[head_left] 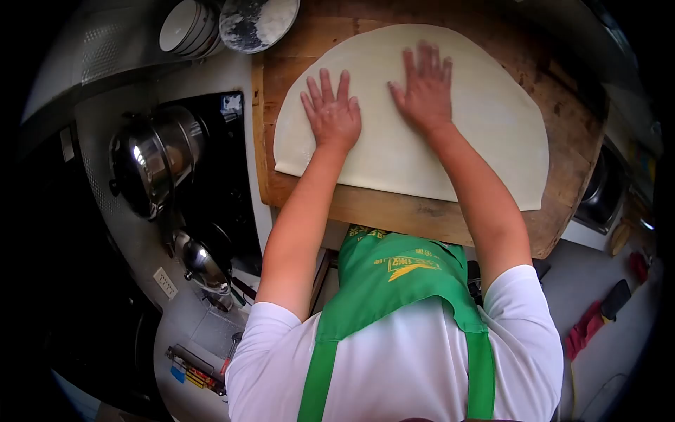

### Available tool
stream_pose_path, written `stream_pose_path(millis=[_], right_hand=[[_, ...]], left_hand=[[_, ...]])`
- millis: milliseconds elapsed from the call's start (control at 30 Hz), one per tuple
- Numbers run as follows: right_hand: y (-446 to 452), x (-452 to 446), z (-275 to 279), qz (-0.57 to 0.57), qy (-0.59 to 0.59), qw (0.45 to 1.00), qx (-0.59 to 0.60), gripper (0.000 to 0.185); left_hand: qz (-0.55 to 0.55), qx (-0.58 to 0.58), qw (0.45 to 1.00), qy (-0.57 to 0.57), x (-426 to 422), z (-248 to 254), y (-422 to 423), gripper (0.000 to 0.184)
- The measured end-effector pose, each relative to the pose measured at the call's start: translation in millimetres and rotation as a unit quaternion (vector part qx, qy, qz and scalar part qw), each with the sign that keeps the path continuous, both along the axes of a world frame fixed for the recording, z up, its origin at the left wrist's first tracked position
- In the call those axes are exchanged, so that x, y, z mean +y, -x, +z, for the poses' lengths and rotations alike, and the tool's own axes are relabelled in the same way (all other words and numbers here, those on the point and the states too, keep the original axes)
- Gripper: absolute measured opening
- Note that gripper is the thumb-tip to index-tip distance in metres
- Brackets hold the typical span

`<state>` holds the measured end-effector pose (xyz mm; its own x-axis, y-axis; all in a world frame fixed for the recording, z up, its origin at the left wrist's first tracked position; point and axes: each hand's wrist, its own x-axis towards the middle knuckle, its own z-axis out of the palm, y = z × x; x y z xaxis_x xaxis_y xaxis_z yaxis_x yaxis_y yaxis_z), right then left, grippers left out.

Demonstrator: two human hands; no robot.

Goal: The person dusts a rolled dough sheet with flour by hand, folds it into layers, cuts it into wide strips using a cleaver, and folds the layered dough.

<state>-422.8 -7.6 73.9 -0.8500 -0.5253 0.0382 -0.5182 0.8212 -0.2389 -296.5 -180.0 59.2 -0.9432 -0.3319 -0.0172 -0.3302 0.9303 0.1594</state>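
Note:
A large, thin, pale sheet of dough [492, 133] lies on a wooden board [394, 211], with a straight edge along the side nearer me and a rounded far edge. My left hand [332, 116] rests on the left part of the sheet, palm down and fingers spread. To its right and slightly farther away, my right hand [425, 95] also lies on the dough, fingers apart. Neither hand holds anything.
A metal bowl with white powder [274, 21] and stacked bowls [184, 27] stand beyond the board's far left corner. At the left are a large lidded pot [151, 158] and a smaller one [200, 260]. A dark pan [598, 183] is at the right.

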Motion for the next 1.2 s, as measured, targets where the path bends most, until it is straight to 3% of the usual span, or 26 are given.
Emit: stream_pose_path(millis=[100, 200, 333, 433, 533, 667, 767, 900, 967, 1100, 1200], right_hand=[[-75.7, -76.3, -18.0, 0.252, 0.069, 0.964, -0.050, 0.064], [-166.8, -109.6, -32.3, 0.419, 0.113, 0.898, -0.072, 0.071], [-212.4, -145.1, -33.8, 0.460, 0.101, 0.878, -0.089, 0.073], [-175.5, -164.7, -34.8, 0.432, 0.089, 0.895, -0.070, 0.072], [-105.2, -141.1, -25.4, 0.273, 0.057, 0.959, -0.045, 0.070], [-22.1, -40.9, -15.5, 0.123, 0.029, 0.992, -0.024, 0.073], [17.9, 57.0, -14.7, 0.005, 0.018, 1.000, 0.017, 0.074], [19.5, 192.5, -17.7, -0.100, -0.041, 0.994, 0.023, 0.078], [3.7, 250.3, -21.7, -0.140, -0.046, 0.988, 0.035, 0.079], [-63.2, 325.6, -18.8, -0.228, -0.058, 0.972, 0.008, 0.081], [-123.2, 333.5, -20.5, -0.274, -0.056, 0.960, -0.004, 0.084]], left_hand=[[0.122, -0.018, 0.991, 0.050, -48.2, 0.3, -84.1, 0.060], [0.219, -0.009, 0.974, 0.053, -72.8, 18.5, -164.9, 0.056], [0.237, 0.028, 0.970, 0.041, -74.5, 28.1, -205.4, 0.054], [0.260, 0.037, 0.965, 0.023, -70.2, 25.0, -188.1, 0.056], [0.218, -0.022, 0.972, 0.090, -54.6, 18.6, -136.7, 0.068], [0.182, 0.017, 0.983, 0.024, -18.1, -18.8, -64.3, 0.076], [0.133, 0.035, 0.990, -0.038, 38.0, -14.1, 2.4, 0.080], [-0.027, 0.000, 0.999, -0.046, 141.7, 0.5, 71.1, 0.079], [-0.179, -0.033, 0.983, -0.017, 193.7, 5.5, 87.2, 0.078], [-0.391, -0.025, 0.917, -0.072, 275.5, 0.3, 58.4, 0.070], [-0.461, -0.022, 0.876, -0.140, 276.7, -0.5, 16.9, 0.064]])
